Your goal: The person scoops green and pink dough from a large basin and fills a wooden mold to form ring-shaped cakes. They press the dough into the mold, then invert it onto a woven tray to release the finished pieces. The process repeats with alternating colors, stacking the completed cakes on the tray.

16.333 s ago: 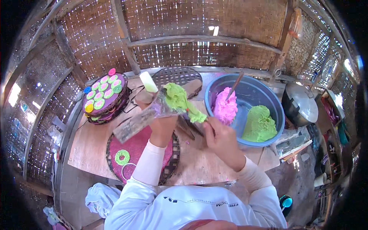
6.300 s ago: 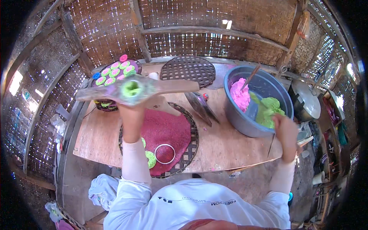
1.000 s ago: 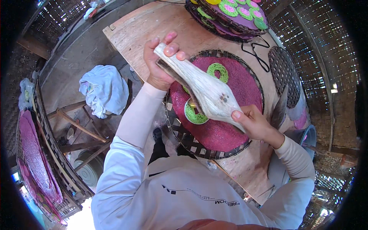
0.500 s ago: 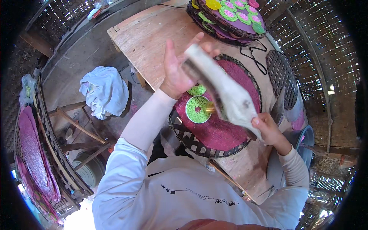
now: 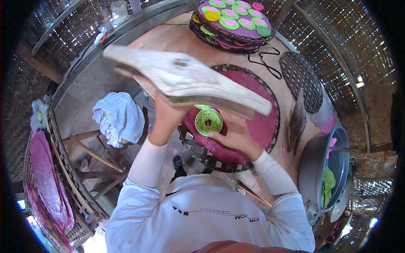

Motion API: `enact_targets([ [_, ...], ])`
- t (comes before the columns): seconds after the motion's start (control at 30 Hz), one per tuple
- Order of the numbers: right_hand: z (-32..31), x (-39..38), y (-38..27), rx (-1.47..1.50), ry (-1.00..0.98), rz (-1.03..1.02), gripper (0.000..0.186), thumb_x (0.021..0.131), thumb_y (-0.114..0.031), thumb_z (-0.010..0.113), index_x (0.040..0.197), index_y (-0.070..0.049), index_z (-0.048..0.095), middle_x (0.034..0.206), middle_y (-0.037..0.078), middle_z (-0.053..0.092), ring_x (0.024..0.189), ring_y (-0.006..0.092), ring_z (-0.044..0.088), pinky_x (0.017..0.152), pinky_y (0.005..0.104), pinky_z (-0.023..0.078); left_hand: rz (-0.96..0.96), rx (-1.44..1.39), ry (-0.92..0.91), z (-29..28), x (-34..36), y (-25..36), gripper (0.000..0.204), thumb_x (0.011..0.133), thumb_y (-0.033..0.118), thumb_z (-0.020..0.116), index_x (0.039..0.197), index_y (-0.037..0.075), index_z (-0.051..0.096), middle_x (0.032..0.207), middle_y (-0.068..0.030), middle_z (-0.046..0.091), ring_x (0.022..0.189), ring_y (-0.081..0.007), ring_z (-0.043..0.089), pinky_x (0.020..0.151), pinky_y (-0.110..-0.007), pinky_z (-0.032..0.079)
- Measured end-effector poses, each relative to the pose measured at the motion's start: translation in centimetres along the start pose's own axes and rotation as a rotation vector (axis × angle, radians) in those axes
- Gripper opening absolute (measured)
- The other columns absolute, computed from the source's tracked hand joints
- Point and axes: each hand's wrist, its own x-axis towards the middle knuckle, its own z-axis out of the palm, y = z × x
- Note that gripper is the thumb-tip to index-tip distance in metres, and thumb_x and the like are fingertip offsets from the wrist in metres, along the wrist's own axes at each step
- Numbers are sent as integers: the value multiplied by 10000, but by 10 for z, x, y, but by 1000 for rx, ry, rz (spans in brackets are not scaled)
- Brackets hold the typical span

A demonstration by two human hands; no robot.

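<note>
Up in the air goes the long pale wooden paddle-shaped board (image 5: 185,82), blurred, tilted down toward the right, its narrow end out over the tray. The left hand (image 5: 166,116) has it in its grip from underneath. Below it, the small round green lacy disc with a dark centre (image 5: 208,122) lies flat on the magenta cloth of the round woven tray (image 5: 270,126), right hand (image 5: 234,137) touching its lower edge with the fingertips. A second green piece peeks out just above, mostly hidden by the board.

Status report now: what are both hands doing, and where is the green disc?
Left hand grips the pale wooden board, raised. Right hand touches the green lacy disc on the pink-lined woven tray. Board hides a second green piece.
</note>
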Motion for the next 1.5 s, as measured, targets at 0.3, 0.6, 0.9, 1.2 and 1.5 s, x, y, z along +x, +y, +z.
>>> enact_targets([
  [0.3, 20, 5, 5, 215, 332, 15, 1018, 584, -399, 733, 1349, -20, 179, 1147, 169, 493, 1116, 312, 442, 986, 517, 214, -218, -116, 224, -22, -21, -12, 292, 674, -73, 574, 951, 4, 522, 831, -50, 576, 674, -126, 555, 578, -245, 453],
  [0.6, 4, -6, 67, 180, 445, 88, 1009, 607, -342, 741, 1368, -17, 163, 1202, 193, 458, 1137, 304, 423, 947, 414, 317, -81, -6, 67, 2, -12, -24, 430, 621, 79, 744, 993, -23, 555, 976, -89, 602, 886, -180, 573, 798, -299, 448],
  [0.9, -158, -43, 20, 866, -272, 97, 617, 821, -461, 524, 1190, 29, 457, 977, 57, 572, 849, 126, 532, 807, 253, 411, 222, 272, -378, 81, 37, 30, 414, 610, 214, 731, 937, 3, 591, 913, -133, 625, 840, -247, 610, 750, -324, 468],
  [1.2, -137, -60, 60, 905, -165, 235, 596, 810, -508, 514, 1068, 29, 531, 859, 42, 582, 733, 93, 514, 644, 219, 411, -103, -1510, -640, 90, 110, -8, 616, 825, 576, 430, 1138, 51, 505, 970, -42, 550, 1012, -268, 468, 854, -374, 409],
  [1.5, -96, -30, 96, 754, -364, 441, 706, 807, -619, 431, 1000, 46, 570, 768, 71, 578, 702, 140, 529, 594, 260, 414, -443, -1528, -470, 89, 88, -70, 357, 844, 419, 456, 685, 104, 515, 581, -18, 464, 649, -204, 458, 657, -316, 409],
])
